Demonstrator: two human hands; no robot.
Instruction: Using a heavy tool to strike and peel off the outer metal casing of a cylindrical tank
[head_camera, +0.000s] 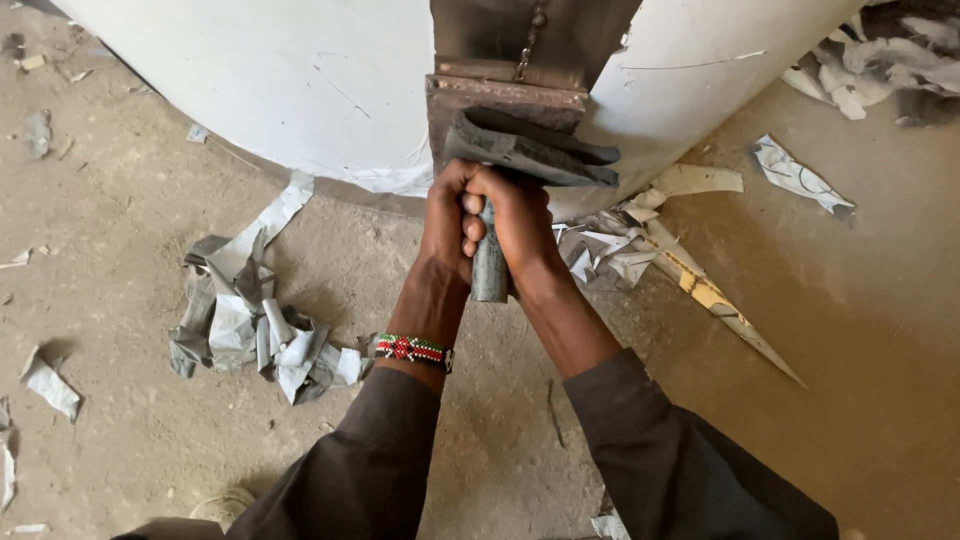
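Both hands around folded sheet-metal piece

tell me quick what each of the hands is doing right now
Left hand: closed on the folded grey sheet-metal piece.
Right hand: closed on its rolled lower end.

Sheet-metal scraps on dirt floor

No packages, labels, signs or screens show anywhere (on the floor, wall or in hand).
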